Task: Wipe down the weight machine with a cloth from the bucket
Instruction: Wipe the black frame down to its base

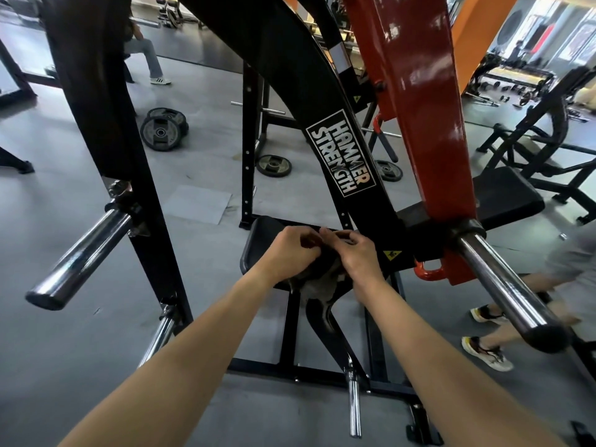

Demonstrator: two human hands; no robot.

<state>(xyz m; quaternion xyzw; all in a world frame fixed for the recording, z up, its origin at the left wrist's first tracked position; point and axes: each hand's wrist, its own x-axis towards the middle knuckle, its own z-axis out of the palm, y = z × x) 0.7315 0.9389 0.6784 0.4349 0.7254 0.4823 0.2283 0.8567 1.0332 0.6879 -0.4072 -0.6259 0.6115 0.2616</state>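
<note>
The weight machine (342, 153) is a black frame with a white label and a red lever arm (425, 124). My left hand (290, 250) and my right hand (351, 250) are held close together above its black seat pad (258, 240). Both pinch a dark grey cloth (317, 279), which hangs bunched below my fingers. The upper part of the cloth is hidden by my hands. No bucket is in view.
Chrome weight pegs jut out at the left (80, 256) and right (509, 285). Weight plates (163, 129) lie on the grey floor behind. A person's feet in sneakers (487, 350) stand at the right. Another person sits at the far back left (145, 50).
</note>
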